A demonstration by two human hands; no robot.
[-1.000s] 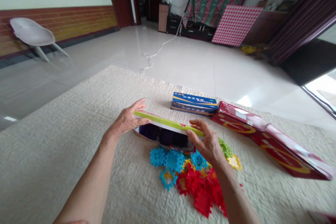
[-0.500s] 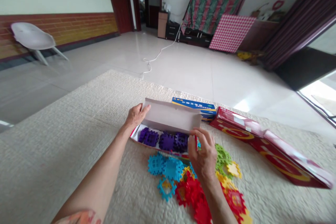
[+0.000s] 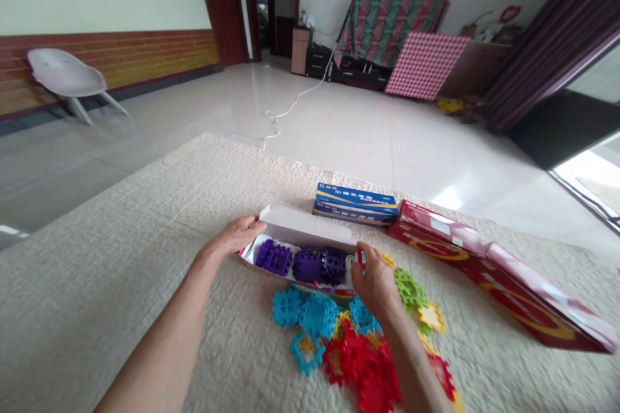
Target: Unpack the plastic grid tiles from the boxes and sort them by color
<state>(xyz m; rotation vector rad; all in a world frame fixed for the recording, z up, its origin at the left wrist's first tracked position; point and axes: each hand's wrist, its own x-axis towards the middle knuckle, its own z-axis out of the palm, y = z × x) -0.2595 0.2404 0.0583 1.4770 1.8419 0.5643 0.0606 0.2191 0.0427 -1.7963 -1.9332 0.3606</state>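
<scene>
Reaching forward, left hand grip closed on box end, right hand clasping other end

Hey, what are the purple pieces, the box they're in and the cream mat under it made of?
The purple pieces: likely moulded plastic, saturated colour, rigid lattice shapes. The box: thin printed cardboard, plain matt white inside, its lid flap creased open. The mat: apparently quilted fabric, with a stitched, puffy pattern and no shine.
</scene>
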